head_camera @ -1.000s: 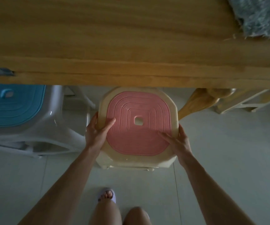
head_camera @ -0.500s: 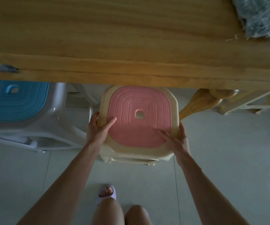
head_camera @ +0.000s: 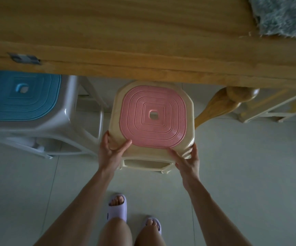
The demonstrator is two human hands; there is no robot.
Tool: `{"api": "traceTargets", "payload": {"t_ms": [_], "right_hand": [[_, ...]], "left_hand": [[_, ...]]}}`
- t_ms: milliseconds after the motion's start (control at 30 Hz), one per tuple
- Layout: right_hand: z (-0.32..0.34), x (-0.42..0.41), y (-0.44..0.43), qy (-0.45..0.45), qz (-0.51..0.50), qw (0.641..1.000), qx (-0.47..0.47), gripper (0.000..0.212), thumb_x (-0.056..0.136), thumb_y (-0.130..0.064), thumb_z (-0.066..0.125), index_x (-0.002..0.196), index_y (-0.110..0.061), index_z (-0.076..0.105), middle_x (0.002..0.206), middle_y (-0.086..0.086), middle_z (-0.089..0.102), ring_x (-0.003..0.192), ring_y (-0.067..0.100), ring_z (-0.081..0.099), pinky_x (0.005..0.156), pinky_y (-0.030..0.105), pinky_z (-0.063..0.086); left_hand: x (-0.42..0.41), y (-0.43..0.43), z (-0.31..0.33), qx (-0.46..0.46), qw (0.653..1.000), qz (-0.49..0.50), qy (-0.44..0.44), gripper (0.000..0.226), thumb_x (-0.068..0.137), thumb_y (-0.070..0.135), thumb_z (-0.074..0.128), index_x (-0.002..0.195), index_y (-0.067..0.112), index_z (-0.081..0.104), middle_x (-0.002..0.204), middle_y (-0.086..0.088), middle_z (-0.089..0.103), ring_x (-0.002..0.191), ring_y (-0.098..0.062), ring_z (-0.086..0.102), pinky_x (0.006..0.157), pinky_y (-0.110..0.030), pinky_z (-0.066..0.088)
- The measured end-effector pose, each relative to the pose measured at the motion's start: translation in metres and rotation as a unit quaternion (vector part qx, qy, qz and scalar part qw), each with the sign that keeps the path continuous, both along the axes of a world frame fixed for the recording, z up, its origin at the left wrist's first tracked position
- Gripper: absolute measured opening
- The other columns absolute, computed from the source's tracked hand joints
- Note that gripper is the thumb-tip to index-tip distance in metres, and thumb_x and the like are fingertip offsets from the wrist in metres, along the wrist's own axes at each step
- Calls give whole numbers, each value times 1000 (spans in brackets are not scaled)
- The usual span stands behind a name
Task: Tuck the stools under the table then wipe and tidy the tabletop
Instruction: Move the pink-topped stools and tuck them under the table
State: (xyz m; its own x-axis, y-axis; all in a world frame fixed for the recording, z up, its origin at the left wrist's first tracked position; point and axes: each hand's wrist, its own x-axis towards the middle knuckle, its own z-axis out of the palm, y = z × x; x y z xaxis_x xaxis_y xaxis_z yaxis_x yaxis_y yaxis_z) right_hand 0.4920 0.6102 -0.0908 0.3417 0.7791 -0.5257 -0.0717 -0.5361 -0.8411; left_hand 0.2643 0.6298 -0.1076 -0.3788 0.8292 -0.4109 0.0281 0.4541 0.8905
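Grips slid nearer, left hand [head_camera: 110, 152], right hand [head_camera: 188, 161] clasping pink stool [head_camera: 153, 116] corners

Both hands hold the near corners of the pink-seated stool [head_camera: 153, 118], the left hand [head_camera: 110, 151] and right hand [head_camera: 188, 160] each with the thumb on top. Its far edge sits under the wooden table [head_camera: 125, 32], beside a blue-seated stool [head_camera: 22, 96]. A fluffy grey cloth [head_camera: 284, 15] lies on the tabletop.

Table [head_camera: 108, 41]: spanned 10 to 2 o'clock. Cloth [head_camera: 284, 15]: lay on the tabletop, 1 o'clock. Centre stool [head_camera: 154, 118]: stood at 12 o'clock, far edge at the table rim. Second stool [head_camera: 22, 96]: at its 9 o'clock. Table leg [head_camera: 221, 105]: just beside, 3 o'clock. Left hand [head_camera: 110, 151] and right hand [head_camera: 188, 162]: held its near corners.
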Motion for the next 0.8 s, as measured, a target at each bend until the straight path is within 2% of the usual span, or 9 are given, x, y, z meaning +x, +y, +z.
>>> {"api": "traceTargets", "payload": {"t_ms": [100,200,333,400,467,600,700,800], "right_hand": [[-1,2,16,-18,10,1000,-3,81,59,-35,88,128,-42,48,106,-13,67,101,11,64,91,51,53],[-4,1,34,-27,25,999,5,72,61,-35,88,122,-42,51,102,-17,66,98,8,62,90,52,53],[-10,-3,49,-37,29,999,22,59,62,-32,88,108,-45,54,97,-17,66,95,9,63,86,52,55],[-13,-3,55,-44,30,998,23,53,63,-32,88,102,-47,54,92,-20,66,91,7,63,85,51,55],[-14,-3,61,-42,33,998,24,48,63,-32,87,96,-44,54,84,-24,66,84,3,64,84,52,55],[-12,-4,69,-38,29,999,24,52,63,-32,87,102,-31,53,81,-20,67,84,7,63,85,55,53],[-11,-6,72,-34,26,999,24,56,64,-33,87,108,-31,53,94,-13,66,92,12,63,88,55,52],[-10,-6,75,-31,25,999,29,57,64,-33,87,110,-30,53,97,-10,66,97,16,63,89,56,51]], "left_hand": [[0,11,-1,24,1000,9,5,68,55,33,88,111,12,57,103,-5,69,93,-20,67,81,-32,56],[-2,23,-5,35,999,16,7,63,61,22,87,114,10,56,107,-6,67,95,-20,65,73,-18,53],[-7,36,-10,32,999,23,22,66,62,26,86,118,11,55,108,-5,67,97,-21,65,81,-29,53],[-8,42,-11,38,999,18,19,62,62,28,86,115,14,56,104,-1,67,95,-19,66,76,-24,52],[-8,46,-10,41,999,11,8,65,60,33,86,114,17,55,105,1,67,96,-18,66,79,-27,53],[-9,55,-8,36,999,2,-7,71,58,40,83,119,18,53,112,-2,65,101,-20,64,90,-42,53],[-9,59,-7,31,999,-3,-7,69,60,38,84,119,19,53,113,-2,65,100,-20,65,90,-44,53],[-8,60,-5,27,1000,-1,-10,75,55,45,82,119,21,53,113,0,66,102,-20,64,91,-44,52]]}}
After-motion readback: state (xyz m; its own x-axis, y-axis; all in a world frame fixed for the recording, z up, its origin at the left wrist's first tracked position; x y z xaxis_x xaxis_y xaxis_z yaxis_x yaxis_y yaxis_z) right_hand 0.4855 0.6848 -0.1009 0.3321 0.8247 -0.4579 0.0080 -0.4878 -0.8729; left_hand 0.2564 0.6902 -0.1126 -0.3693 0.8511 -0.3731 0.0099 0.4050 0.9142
